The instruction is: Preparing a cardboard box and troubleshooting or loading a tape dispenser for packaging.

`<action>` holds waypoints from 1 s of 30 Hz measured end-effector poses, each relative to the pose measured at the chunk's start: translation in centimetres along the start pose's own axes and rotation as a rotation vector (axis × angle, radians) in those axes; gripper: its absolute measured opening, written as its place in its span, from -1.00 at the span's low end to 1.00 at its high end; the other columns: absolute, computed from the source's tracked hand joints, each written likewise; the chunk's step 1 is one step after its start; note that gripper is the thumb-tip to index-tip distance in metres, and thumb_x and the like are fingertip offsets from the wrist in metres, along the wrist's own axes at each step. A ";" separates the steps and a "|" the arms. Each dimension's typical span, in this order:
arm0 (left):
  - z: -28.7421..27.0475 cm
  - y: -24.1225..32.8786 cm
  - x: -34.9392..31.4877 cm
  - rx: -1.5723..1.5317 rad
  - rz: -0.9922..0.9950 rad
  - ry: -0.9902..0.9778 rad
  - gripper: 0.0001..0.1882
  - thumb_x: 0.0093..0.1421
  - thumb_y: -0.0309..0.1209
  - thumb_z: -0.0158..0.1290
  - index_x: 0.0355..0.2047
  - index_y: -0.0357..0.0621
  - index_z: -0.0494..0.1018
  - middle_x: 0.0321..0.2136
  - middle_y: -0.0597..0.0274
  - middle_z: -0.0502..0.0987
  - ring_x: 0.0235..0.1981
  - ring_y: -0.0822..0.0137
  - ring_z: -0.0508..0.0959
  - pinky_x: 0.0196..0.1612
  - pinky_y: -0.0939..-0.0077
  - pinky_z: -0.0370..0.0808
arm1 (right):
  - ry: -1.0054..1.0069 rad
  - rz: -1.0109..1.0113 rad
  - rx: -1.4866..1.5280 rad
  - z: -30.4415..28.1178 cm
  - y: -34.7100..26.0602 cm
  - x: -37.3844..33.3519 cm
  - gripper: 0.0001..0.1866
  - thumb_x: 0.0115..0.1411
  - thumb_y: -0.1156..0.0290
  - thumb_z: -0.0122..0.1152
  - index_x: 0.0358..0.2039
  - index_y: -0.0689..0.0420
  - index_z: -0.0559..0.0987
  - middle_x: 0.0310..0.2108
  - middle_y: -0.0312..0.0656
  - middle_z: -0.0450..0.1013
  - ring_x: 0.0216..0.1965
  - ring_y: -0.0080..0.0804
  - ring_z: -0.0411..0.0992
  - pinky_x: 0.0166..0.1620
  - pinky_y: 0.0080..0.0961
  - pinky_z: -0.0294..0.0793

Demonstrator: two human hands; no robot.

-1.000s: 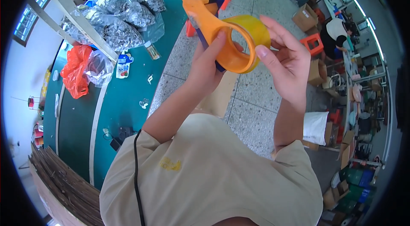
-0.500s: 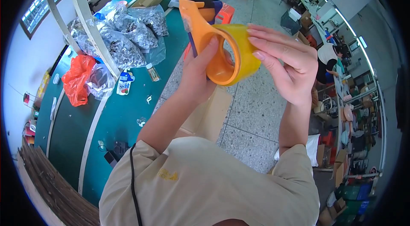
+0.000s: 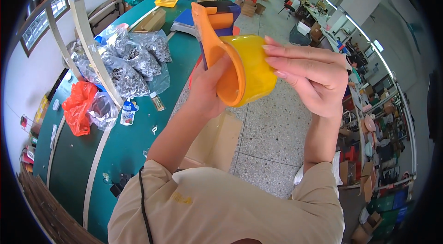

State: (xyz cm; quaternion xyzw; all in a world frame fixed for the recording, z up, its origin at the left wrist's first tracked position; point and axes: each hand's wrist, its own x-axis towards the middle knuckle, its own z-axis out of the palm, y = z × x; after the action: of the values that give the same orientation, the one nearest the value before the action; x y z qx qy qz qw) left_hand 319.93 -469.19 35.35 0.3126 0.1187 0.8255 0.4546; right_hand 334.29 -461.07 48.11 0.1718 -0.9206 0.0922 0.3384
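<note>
In front of my chest, my left hand (image 3: 208, 86) grips an orange tape dispenser (image 3: 210, 36), its thumb reaching into the round orange hub. A wide roll of yellow packing tape (image 3: 254, 71) is fitted on that hub. Dark purple and orange parts show at the dispenser's upper end. On the roll's right edge, the fingertips of my right hand (image 3: 314, 71) come together with the thumb in a pinch against the tape. Whether a loose tape end lies between them is too small to tell.
On the green table (image 3: 138, 151) to the left lie clear bags of small metallic pieces (image 3: 131, 62), a red plastic bag (image 3: 80, 108), a white pouch (image 3: 129, 113) and a small bottle (image 3: 157, 101). An open cardboard box (image 3: 214, 140) sits below my hands. Other people are at work farther off.
The dispenser has turned so its hub opening faces me less, and sits slightly lower. My right fingers have drawn together into a pinch at the roll's edge. My view has tilted up.
</note>
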 end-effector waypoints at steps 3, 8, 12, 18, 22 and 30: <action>-0.2 -0.2 0.2 0.002 -0.010 -0.036 -0.50 0.26 -0.27 -0.18 0.17 -0.19 0.14 0.04 0.07 0.38 0.01 0.21 0.47 0.01 0.27 0.47 | 0.007 -0.008 -0.005 -0.3 -0.2 0.1 -0.83 -0.03 0.65 0.25 -0.35 0.36 0.61 -0.32 0.05 0.54 -0.25 -0.12 0.55 -0.06 -0.21 0.53; 0.0 -1.0 1.0 -0.015 -0.068 -0.085 -0.52 0.27 -0.26 -0.22 0.16 -0.18 0.16 0.01 0.10 0.41 -0.02 0.22 0.49 -0.01 0.30 0.48 | 0.043 0.061 -0.060 -0.5 0.3 -0.8 -0.83 -0.03 0.64 0.25 -0.35 0.33 0.62 -0.32 0.03 0.55 -0.25 -0.14 0.55 -0.11 -0.34 0.55; -0.1 -1.2 2.0 -0.319 -0.235 -0.271 -0.56 0.30 -0.21 -0.23 0.12 -0.15 0.20 -0.03 0.15 0.42 -0.05 0.23 0.49 -0.04 0.30 0.48 | 0.083 0.109 -0.113 -0.7 0.8 -0.5 -0.77 -0.08 0.58 0.31 -0.33 0.30 0.63 -0.31 0.02 0.55 -0.20 -0.15 0.54 -0.15 -0.45 0.54; 0.7 -1.3 2.4 -0.336 -0.250 -0.318 -0.58 0.33 -0.19 -0.22 0.10 -0.12 0.21 -0.01 0.20 0.40 -0.02 0.27 0.47 -0.01 0.30 0.45 | 0.054 0.049 -0.106 -1.7 1.0 -0.6 -0.73 -0.12 0.57 0.35 -0.32 0.31 0.62 -0.30 0.03 0.54 -0.19 -0.13 0.54 -0.12 -0.41 0.54; 1.4 -1.6 2.5 -0.267 -0.186 -0.255 -0.60 0.32 -0.21 -0.20 0.10 -0.13 0.21 0.00 0.19 0.40 -0.02 0.28 0.46 0.01 0.31 0.43 | 0.042 0.036 -0.131 -2.2 0.9 -0.8 -0.75 -0.11 0.60 0.34 -0.34 0.33 0.62 -0.31 0.04 0.54 -0.20 -0.10 0.54 -0.12 -0.39 0.54; 2.2 -1.7 2.1 -0.147 -0.109 -0.212 -0.53 0.30 -0.23 -0.23 0.16 -0.14 0.13 0.06 0.17 0.34 0.04 0.28 0.43 0.04 0.34 0.43 | 0.090 0.022 -0.182 -1.7 0.1 -1.1 -0.78 -0.08 0.60 0.31 -0.36 0.37 0.61 -0.34 0.06 0.55 -0.23 -0.09 0.55 -0.13 -0.37 0.55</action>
State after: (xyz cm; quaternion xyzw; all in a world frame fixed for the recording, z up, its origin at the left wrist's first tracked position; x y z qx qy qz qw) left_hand 321.62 -466.75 37.14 0.3569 0.0258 0.7683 0.5306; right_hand 336.05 -460.22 48.65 0.1259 -0.9108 0.0194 0.3927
